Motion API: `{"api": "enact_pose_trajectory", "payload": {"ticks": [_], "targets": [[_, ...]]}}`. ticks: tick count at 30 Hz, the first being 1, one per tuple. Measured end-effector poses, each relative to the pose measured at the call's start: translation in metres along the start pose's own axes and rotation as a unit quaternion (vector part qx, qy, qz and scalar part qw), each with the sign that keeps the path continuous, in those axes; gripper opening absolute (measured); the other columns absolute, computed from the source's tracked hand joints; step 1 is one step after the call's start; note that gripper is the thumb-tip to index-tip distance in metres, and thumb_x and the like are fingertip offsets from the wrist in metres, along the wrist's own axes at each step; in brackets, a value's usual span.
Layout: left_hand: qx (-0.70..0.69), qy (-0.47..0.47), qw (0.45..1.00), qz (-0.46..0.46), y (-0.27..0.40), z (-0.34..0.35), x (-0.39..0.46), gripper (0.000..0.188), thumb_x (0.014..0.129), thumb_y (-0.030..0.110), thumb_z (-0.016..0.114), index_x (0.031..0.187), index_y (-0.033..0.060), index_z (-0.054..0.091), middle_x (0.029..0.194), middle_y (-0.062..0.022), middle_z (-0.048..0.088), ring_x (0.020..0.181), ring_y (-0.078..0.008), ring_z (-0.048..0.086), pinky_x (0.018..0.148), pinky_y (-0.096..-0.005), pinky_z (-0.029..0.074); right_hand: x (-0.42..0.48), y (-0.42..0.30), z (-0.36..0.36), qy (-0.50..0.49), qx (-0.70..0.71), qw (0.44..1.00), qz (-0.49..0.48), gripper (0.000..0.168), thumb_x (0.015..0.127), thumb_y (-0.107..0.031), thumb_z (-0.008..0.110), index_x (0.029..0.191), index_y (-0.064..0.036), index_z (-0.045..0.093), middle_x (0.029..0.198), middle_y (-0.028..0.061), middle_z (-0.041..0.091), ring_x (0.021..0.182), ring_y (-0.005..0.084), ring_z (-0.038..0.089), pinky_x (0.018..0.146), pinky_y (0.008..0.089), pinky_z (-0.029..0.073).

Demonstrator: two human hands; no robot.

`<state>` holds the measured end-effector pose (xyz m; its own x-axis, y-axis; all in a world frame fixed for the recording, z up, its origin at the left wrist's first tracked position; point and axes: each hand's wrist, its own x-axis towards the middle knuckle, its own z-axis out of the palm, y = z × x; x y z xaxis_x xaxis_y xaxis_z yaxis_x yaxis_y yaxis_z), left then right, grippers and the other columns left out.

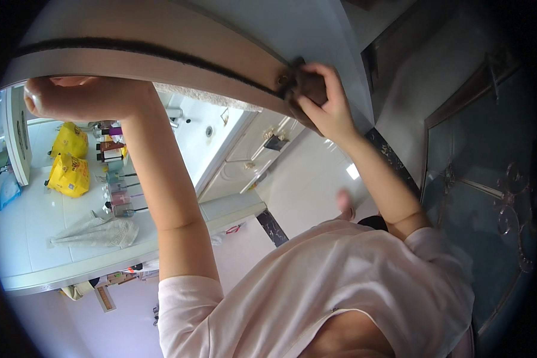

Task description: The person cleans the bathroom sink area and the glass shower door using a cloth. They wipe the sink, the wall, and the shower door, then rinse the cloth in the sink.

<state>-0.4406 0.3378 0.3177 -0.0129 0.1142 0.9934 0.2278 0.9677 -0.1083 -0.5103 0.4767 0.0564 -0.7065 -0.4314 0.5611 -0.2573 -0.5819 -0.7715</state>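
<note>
A long pale door panel or frame (232,56) with a dark fuzzy strip curves across the top of the head view. My right hand (329,96) is closed around a dark brown cloth (311,89), which lies against the panel's right end beside a small round fitting (283,79). The cloth and fingertips are blurred. At the upper left, my left hand (74,98) is bent at the wrist and touches the panel's lower edge. Part of its palm and fingers is hidden, so its grip is unclear.
Below the panel are a white washbasin (201,134) and a cabinet (232,165). Yellow packages (69,174), bottles, cups with toothbrushes and a grey towel (98,232) line the tiled wall. A glazed door with scrollwork (479,192) stands right. A foot (344,201) shows on the floor.
</note>
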Motion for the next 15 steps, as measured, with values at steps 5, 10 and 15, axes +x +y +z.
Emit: {"api": "enact_pose_trajectory", "payload": {"ticks": [5,10,15], "targets": [[-0.160,-0.030,0.986,-0.039,0.002,-0.001,0.002,0.026,0.089,0.023,0.038,0.087,0.0012,0.052,0.072,-0.0063,0.046,0.068,-0.0133,0.042,0.060,-0.0286,0.037,0.021,-0.027,0.013,-0.003,0.070,0.998,-0.002,0.041,0.067,-0.005,0.068,0.104,-0.005,0.049,0.099,0.0088,0.051,0.095,0.0229,0.049,0.084,0.0324,0.038],[0.129,0.019,0.990,0.060,-0.003,0.002,-0.003,0.029,0.089,0.026,0.036,0.087,0.0011,0.051,0.072,-0.0059,0.046,0.069,-0.0149,0.041,0.061,-0.0299,0.037,0.000,0.003,-0.005,0.005,-0.038,0.999,-0.002,0.041,0.068,-0.007,0.068,0.104,-0.005,0.049,0.098,0.0093,0.052,0.096,0.0259,0.049,0.084,0.0341,0.038],[0.088,0.071,0.993,-0.037,0.022,0.008,-0.005,0.032,0.087,0.030,0.038,0.091,0.0012,0.053,0.076,-0.0068,0.047,0.079,-0.0175,0.042,0.067,-0.0309,0.037,-0.032,0.041,-0.055,-0.126,-0.063,0.987,0.073,0.033,0.073,-0.003,0.062,0.105,-0.004,0.054,0.101,0.0096,0.053,0.097,0.0241,0.051,0.085,0.0331,0.040]]}}
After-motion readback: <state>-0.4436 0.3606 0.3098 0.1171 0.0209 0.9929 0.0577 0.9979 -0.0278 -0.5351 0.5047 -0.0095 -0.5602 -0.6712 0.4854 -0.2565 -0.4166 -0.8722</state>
